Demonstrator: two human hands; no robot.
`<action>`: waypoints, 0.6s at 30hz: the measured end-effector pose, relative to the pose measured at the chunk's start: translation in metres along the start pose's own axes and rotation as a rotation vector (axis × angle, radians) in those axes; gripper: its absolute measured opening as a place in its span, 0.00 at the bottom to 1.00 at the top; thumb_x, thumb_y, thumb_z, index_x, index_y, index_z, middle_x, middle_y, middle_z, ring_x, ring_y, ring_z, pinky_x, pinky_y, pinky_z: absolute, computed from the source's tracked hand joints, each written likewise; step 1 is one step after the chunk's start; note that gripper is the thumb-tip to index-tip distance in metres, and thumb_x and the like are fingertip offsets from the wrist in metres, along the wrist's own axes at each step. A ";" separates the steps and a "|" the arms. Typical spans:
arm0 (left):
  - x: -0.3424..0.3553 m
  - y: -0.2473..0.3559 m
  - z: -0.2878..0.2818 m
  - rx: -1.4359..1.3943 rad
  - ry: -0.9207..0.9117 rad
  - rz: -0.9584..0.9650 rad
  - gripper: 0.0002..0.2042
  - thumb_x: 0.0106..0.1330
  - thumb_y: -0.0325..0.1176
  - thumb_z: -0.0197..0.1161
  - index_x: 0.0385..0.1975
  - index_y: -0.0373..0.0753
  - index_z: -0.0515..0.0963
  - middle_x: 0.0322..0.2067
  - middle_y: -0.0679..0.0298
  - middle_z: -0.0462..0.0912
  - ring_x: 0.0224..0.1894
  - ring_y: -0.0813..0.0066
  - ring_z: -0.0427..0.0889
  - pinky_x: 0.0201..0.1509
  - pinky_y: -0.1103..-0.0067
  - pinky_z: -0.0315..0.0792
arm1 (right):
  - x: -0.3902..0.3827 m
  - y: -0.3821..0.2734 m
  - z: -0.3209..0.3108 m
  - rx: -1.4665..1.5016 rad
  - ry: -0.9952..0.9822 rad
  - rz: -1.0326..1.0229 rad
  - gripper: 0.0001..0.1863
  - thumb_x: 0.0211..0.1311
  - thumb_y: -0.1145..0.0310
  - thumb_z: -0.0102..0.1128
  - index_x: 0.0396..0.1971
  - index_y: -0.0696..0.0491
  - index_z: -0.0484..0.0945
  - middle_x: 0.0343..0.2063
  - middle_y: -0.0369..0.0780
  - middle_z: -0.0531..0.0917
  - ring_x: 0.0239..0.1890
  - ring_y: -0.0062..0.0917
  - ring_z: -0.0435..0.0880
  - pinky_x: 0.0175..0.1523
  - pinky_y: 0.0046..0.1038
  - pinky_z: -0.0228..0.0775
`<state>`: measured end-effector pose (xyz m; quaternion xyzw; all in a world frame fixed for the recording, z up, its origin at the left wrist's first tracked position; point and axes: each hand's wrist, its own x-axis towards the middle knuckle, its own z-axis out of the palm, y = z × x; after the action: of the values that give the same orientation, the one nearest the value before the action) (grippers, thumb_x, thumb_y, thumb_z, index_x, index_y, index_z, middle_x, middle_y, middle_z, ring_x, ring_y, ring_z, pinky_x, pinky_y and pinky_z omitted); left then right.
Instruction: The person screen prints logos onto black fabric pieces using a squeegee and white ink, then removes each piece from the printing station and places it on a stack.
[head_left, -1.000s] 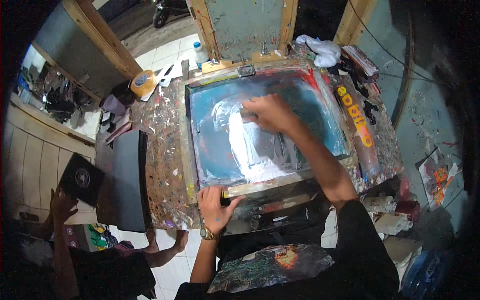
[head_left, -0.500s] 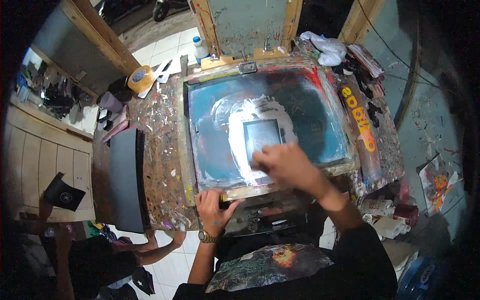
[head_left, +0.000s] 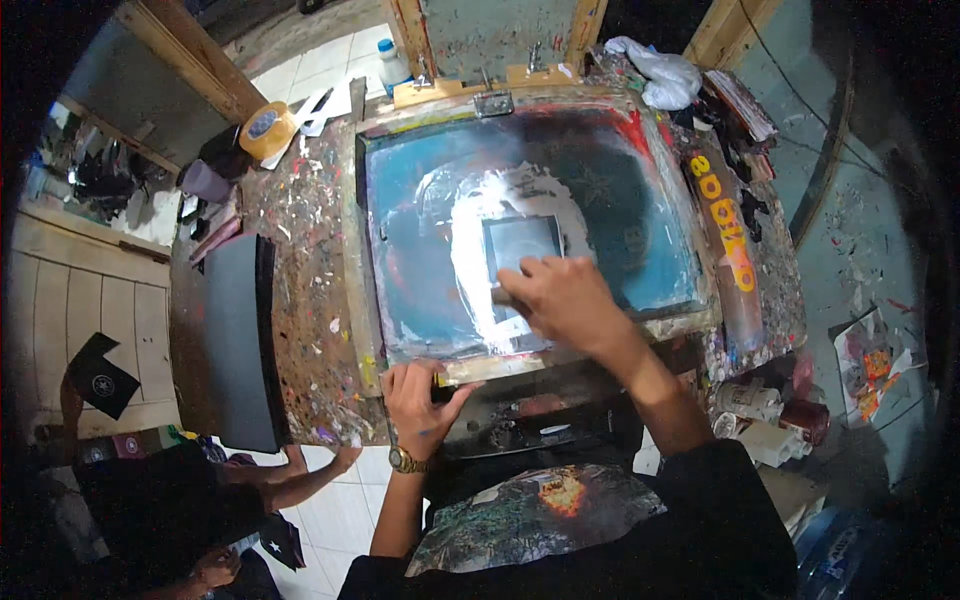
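Observation:
A wooden-framed printing screen [head_left: 402, 250] with blue mesh lies on the worktable. White ink [head_left: 468, 240] is smeared in a rough ring around a dark rectangular window [head_left: 523, 236] in its middle. My right hand [head_left: 565, 300] is closed over the lower part of that window, on what looks like a small squeegee [head_left: 503, 297]. Most of this tool is hidden under my fingers. At the screen's near left corner, my left hand [head_left: 412, 400] grips the wooden frame edge, fingers on top and thumb pointing right.
A stack of dark sheets [head_left: 225, 340] lies left of the screen. Beyond it are a purple cup [head_left: 205, 182] and a tape roll [head_left: 268, 130]. A bottle [head_left: 393, 68] stands behind the screen. A person's arms [head_left: 300, 485] reach in at lower left, near black flag-shaped cloth [head_left: 103, 376].
The whole view has shifted, so the screen and table appear higher and slightly left. My right hand stays over the window's lower part; my left hand keeps its grip on the frame.

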<state>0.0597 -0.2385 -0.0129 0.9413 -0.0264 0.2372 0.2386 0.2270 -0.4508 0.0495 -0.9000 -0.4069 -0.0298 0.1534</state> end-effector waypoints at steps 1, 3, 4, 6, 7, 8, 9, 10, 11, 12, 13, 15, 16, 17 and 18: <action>-0.003 0.000 -0.001 0.012 -0.012 -0.015 0.24 0.47 0.48 0.84 0.35 0.40 0.79 0.28 0.64 0.78 0.34 0.63 0.77 0.46 0.68 0.66 | -0.013 -0.012 0.001 0.007 -0.006 -0.005 0.11 0.61 0.63 0.67 0.40 0.48 0.78 0.30 0.40 0.82 0.35 0.38 0.87 0.36 0.43 0.78; 0.003 0.001 0.000 0.011 -0.005 -0.008 0.24 0.47 0.48 0.84 0.35 0.40 0.79 0.29 0.64 0.78 0.34 0.62 0.77 0.46 0.68 0.66 | -0.031 -0.023 -0.008 -0.023 -0.011 -0.022 0.10 0.62 0.61 0.65 0.41 0.47 0.80 0.32 0.41 0.85 0.35 0.37 0.89 0.36 0.39 0.81; 0.005 0.000 0.000 0.007 0.008 0.000 0.24 0.48 0.48 0.83 0.35 0.40 0.79 0.29 0.64 0.78 0.34 0.62 0.77 0.46 0.68 0.66 | -0.029 -0.021 -0.009 -0.031 -0.007 -0.023 0.10 0.62 0.61 0.65 0.41 0.47 0.80 0.32 0.41 0.85 0.35 0.37 0.89 0.36 0.39 0.81; 0.004 -0.001 0.002 0.006 0.030 0.017 0.24 0.48 0.48 0.83 0.34 0.40 0.79 0.29 0.64 0.79 0.34 0.62 0.76 0.45 0.68 0.66 | -0.018 -0.011 -0.011 -0.022 -0.015 -0.052 0.11 0.59 0.62 0.66 0.41 0.46 0.80 0.32 0.40 0.85 0.35 0.37 0.89 0.36 0.40 0.81; 0.003 -0.002 0.003 -0.013 0.028 0.018 0.25 0.47 0.47 0.84 0.35 0.39 0.78 0.30 0.62 0.79 0.35 0.60 0.77 0.46 0.67 0.66 | -0.005 -0.001 -0.019 0.007 -0.100 -0.021 0.12 0.57 0.64 0.68 0.41 0.46 0.81 0.34 0.41 0.86 0.37 0.39 0.89 0.39 0.43 0.81; 0.003 -0.005 0.001 -0.022 0.026 0.016 0.25 0.46 0.45 0.85 0.35 0.38 0.78 0.31 0.61 0.79 0.36 0.58 0.77 0.47 0.65 0.67 | 0.016 0.011 -0.023 0.080 -0.079 -0.054 0.12 0.56 0.65 0.69 0.40 0.47 0.80 0.33 0.42 0.86 0.37 0.41 0.88 0.39 0.45 0.79; 0.004 -0.006 0.001 -0.014 0.031 0.019 0.25 0.46 0.45 0.85 0.35 0.38 0.78 0.31 0.61 0.79 0.36 0.58 0.77 0.47 0.65 0.67 | 0.038 0.027 -0.026 0.154 -0.068 -0.082 0.12 0.55 0.66 0.70 0.38 0.48 0.79 0.32 0.43 0.86 0.37 0.43 0.88 0.39 0.46 0.77; 0.006 -0.003 0.002 -0.022 0.023 0.016 0.25 0.46 0.46 0.85 0.35 0.38 0.78 0.31 0.61 0.79 0.36 0.58 0.77 0.47 0.65 0.67 | 0.063 0.048 -0.030 0.123 -0.049 -0.075 0.13 0.54 0.65 0.71 0.38 0.49 0.79 0.32 0.45 0.86 0.38 0.45 0.88 0.40 0.46 0.77; 0.009 -0.001 0.004 -0.030 0.018 0.017 0.26 0.47 0.46 0.84 0.35 0.38 0.78 0.31 0.61 0.80 0.35 0.58 0.78 0.47 0.65 0.67 | 0.084 0.068 -0.030 0.090 -0.027 -0.067 0.14 0.54 0.64 0.72 0.38 0.51 0.79 0.32 0.47 0.87 0.38 0.46 0.87 0.41 0.46 0.77; 0.011 -0.002 0.003 -0.029 0.020 0.023 0.26 0.47 0.46 0.84 0.35 0.38 0.78 0.31 0.61 0.80 0.35 0.58 0.78 0.47 0.65 0.67 | 0.098 0.080 -0.027 0.087 -0.021 -0.066 0.14 0.54 0.64 0.72 0.38 0.51 0.79 0.32 0.47 0.87 0.38 0.46 0.87 0.41 0.46 0.77; 0.010 -0.003 0.001 -0.019 0.027 0.047 0.26 0.47 0.47 0.84 0.36 0.38 0.78 0.31 0.61 0.79 0.35 0.58 0.78 0.47 0.66 0.67 | 0.108 0.088 -0.023 0.085 0.006 -0.087 0.15 0.54 0.62 0.73 0.38 0.51 0.79 0.32 0.47 0.86 0.38 0.47 0.87 0.41 0.46 0.77; 0.002 -0.001 0.002 -0.024 0.018 0.026 0.26 0.47 0.47 0.84 0.36 0.38 0.78 0.30 0.61 0.79 0.36 0.59 0.78 0.47 0.66 0.67 | 0.113 0.090 -0.017 0.093 -0.017 -0.112 0.17 0.55 0.61 0.74 0.39 0.51 0.78 0.32 0.48 0.86 0.39 0.48 0.87 0.41 0.46 0.77; 0.007 -0.004 0.003 -0.004 0.029 0.043 0.25 0.49 0.49 0.83 0.35 0.39 0.78 0.31 0.62 0.80 0.35 0.60 0.77 0.47 0.67 0.67 | 0.114 0.095 -0.019 0.084 0.007 -0.115 0.17 0.55 0.60 0.74 0.39 0.52 0.78 0.32 0.47 0.86 0.39 0.47 0.87 0.41 0.46 0.77; 0.004 -0.005 0.005 0.019 0.025 0.044 0.24 0.50 0.50 0.82 0.34 0.40 0.79 0.31 0.64 0.80 0.35 0.62 0.77 0.47 0.68 0.66 | 0.109 0.091 -0.014 0.091 0.015 -0.119 0.18 0.56 0.59 0.74 0.39 0.52 0.78 0.32 0.47 0.86 0.39 0.47 0.87 0.40 0.46 0.77; 0.003 -0.006 0.005 0.024 0.001 0.015 0.24 0.50 0.50 0.82 0.34 0.40 0.79 0.31 0.64 0.80 0.35 0.62 0.77 0.47 0.68 0.66 | 0.104 0.081 -0.014 0.119 -0.012 -0.120 0.18 0.56 0.59 0.74 0.39 0.52 0.78 0.32 0.47 0.86 0.39 0.47 0.87 0.40 0.46 0.77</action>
<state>0.0651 -0.2354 -0.0178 0.9438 -0.0308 0.2395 0.2256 0.3574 -0.4302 0.0613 -0.8636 -0.4619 -0.0095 0.2020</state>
